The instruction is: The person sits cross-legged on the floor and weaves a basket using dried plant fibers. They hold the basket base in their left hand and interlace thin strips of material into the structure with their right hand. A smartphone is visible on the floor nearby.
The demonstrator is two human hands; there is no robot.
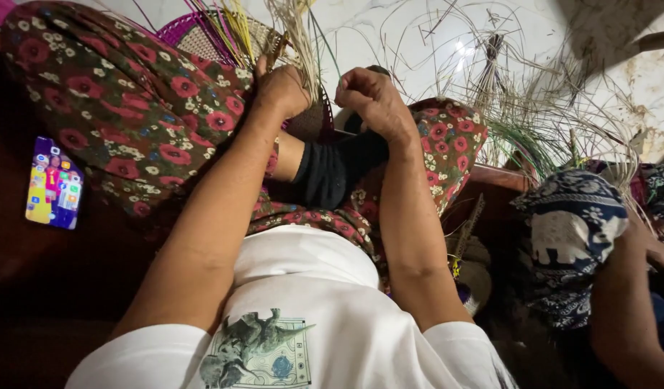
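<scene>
my left hand [281, 90] is closed around a tuft of pale dry straw strands [297, 36] at the rim of the half-woven basket [202, 36], a round piece with a magenta edge propped on my knee. my right hand [371, 97] sits just beside it, fingers curled tight; i cannot tell what they pinch. little open room between my flowered trousers [130, 108]. a phone [54, 184] lies to my left; another person's arm [627, 310] is on my right.

lit phone [54, 184] on dark floor, another person's elephant-print knee [573, 223], pale wall [411, 29]
</scene>
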